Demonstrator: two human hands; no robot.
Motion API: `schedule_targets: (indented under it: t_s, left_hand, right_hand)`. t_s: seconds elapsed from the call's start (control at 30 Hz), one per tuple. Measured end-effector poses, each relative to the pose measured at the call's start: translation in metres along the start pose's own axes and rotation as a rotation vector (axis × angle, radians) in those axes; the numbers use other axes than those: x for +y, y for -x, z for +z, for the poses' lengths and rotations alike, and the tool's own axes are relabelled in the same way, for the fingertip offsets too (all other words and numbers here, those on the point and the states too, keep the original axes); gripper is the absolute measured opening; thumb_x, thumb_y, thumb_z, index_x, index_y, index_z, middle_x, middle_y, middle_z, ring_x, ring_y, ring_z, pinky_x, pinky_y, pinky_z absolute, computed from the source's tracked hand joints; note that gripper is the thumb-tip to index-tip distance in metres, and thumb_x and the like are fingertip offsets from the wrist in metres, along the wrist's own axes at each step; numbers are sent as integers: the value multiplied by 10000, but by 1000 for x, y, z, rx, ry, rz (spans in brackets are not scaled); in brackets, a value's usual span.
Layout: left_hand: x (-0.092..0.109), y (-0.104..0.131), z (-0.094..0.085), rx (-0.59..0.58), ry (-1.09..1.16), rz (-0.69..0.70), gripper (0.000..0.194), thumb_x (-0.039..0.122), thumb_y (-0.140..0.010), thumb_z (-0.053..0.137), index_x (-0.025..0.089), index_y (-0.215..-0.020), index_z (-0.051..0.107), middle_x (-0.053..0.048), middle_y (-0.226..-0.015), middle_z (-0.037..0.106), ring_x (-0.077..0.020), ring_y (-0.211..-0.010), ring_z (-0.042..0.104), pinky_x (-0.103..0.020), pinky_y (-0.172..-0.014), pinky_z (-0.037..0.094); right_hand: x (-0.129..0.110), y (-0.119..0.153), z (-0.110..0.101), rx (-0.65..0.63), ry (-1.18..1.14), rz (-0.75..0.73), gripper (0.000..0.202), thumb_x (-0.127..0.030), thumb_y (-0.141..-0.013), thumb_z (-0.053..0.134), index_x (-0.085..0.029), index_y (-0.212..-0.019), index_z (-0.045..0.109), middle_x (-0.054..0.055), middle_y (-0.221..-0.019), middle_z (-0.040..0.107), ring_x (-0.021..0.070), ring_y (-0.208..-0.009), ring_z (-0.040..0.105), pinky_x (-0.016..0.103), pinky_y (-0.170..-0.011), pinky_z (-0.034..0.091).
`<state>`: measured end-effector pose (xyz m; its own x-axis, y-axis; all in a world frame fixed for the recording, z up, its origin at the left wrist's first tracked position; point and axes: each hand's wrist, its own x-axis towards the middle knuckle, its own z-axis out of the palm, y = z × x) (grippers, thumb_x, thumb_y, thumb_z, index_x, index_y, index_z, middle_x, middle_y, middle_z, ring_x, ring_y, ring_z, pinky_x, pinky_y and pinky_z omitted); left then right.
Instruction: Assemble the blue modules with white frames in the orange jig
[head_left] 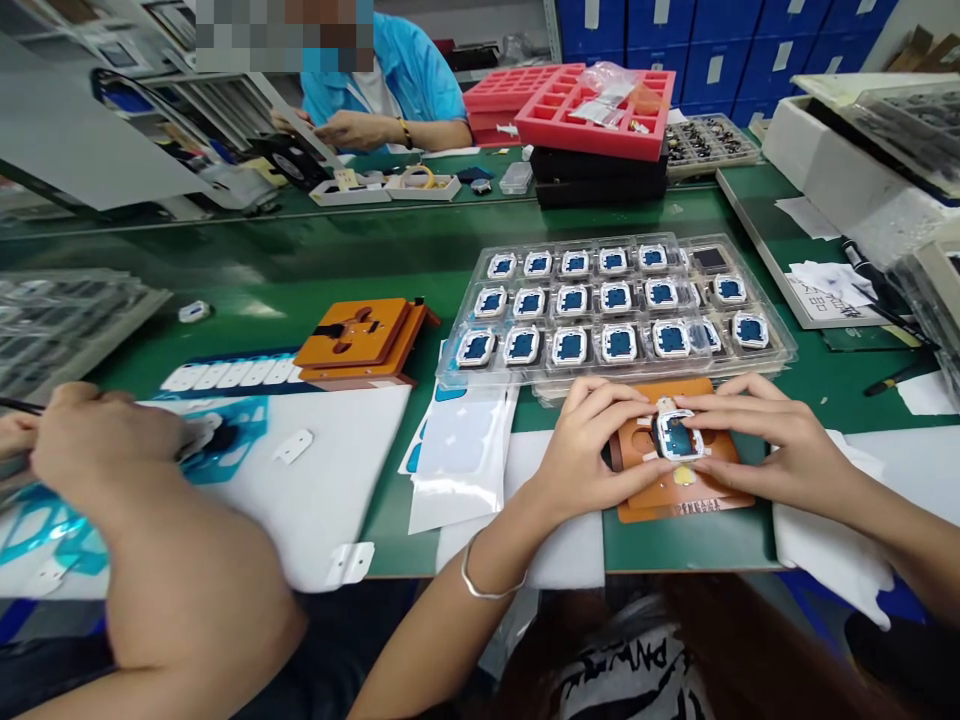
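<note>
A small watch-like housing (681,436), with a white frame and a blue face, is held at the orange fixture plate (651,497). My left hand (596,440) grips its left side between thumb and fingers. From the right, my right hand (772,440) closes on the opposite side, fingertips at the upper edge and thumb at the lower. A yellow spot shows on the plate just below the housing. Whether the housing touches the plate cannot be made out. Beyond my hands, a clear plastic tray (469,375) carries rows of similar white-framed housings.
Left of my hands lie white film sheets (461,460). A second orange fixture (356,335) stands farther left, near a co-worker's arm (195,560) over a white foam mat (330,480). Red foam trays (592,130) sit at the back; another person works across the bench.
</note>
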<state>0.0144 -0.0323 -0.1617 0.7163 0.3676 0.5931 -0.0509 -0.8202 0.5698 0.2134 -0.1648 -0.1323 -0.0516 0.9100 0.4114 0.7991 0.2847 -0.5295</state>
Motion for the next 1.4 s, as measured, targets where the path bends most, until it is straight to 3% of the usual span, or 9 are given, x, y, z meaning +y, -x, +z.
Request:
schedule_targets:
  t_s: [0.33, 0.53, 0.67, 0.77, 0.87, 1.0, 1.1, 1.2, 1.4]
  left_hand:
    - [2, 1, 2, -36, -32, -7, 489, 450, -764, 778, 178, -1146, 640, -93, -1092, 645, -242, -1024, 494, -418, -927, 435]
    - [-1, 4, 3, -138, 6, -74, 433, 447, -785, 763, 191, -1113, 639, -89, -1150, 622, -255, -1084, 461, -436, -982, 402]
    - [-2, 5, 1, -150, 89, -116, 498, 527, -822, 702, 233, -1216, 619, -83, -1182, 601, -259, -1122, 451, -455, -1023, 362]
    - [0, 6, -2, -251, 111, -103, 678, 675, -838, 580, 310, -1402, 492, -91, -1292, 532, -290, -1191, 398, -503, -1070, 286]
    - [2, 8, -1, -370, 27, -59, 865, 781, -808, 495, 371, -1530, 252, -105, -1410, 416, -340, -1235, 312, -563, -1074, 213]
    - [1, 8, 2, -322, -13, 29, 886, 779, -837, 436, 402, -1553, 76, -103, -1441, 336, -347, -1236, 269, -566, -1065, 196]
    - [-1, 9, 2, -291, -25, 75, 856, 760, -859, 418, 403, -1552, 66, -99, -1432, 323, -340, -1225, 272, -556, -1065, 200]
    - [-1, 9, 1, -298, -53, 96, 846, 743, -870, 422, 395, -1554, 66, -99, -1436, 316, -335, -1219, 271, -550, -1062, 204]
    - [1, 10, -1, -371, -69, 66, 811, 721, -882, 425, 354, -1554, 157, -114, -1407, 354, -339, -1229, 265, -553, -1079, 194]
  right_hand:
    - [6, 0, 9, 1, -68, 36, 214, -323, -820, 731, -306, -1032, 754, 3, -1171, 721, 273, -983, 568, 509, -828, 567]
    - [16, 0, 15, -12, -65, 2, 155, -320, -795, 753, -308, -949, 770, 6, -1135, 736, 271, -983, 552, 502, -845, 548]
    - [20, -2, 14, 11, -72, -59, 259, -312, -811, 730, -287, -1068, 720, 37, -1103, 738, 251, -981, 570, 473, -852, 533]
    - [20, -1, 15, 32, -96, -43, 362, -336, -787, 739, -271, -1136, 665, 64, -1031, 707, 244, -965, 608, 456, -858, 526]
    - [21, 2, 20, 41, -278, -5, 470, -378, -743, 783, -251, -1158, 603, 76, -1072, 667, 234, -996, 646, 420, -878, 543]
    - [22, 2, 23, -21, -696, 152, 570, -436, -761, 776, -256, -1216, 482, 95, -1201, 657, 221, -1050, 680, 386, -903, 554]
    - [23, -2, 18, -28, -939, 290, 588, -531, -757, 746, -265, -1201, 467, 79, -1104, 713, 225, -981, 708, 408, -899, 554]
    - [22, -7, 12, 2, -1085, 349, 608, -573, -708, 747, -264, -1157, 477, 80, -1069, 729, 258, -1041, 696, 457, -982, 510]
    - [23, -9, 10, 8, -1070, 326, 472, -506, -771, 636, -256, -1138, 477, 87, -1070, 733, 261, -1116, 669, 489, -1049, 447]
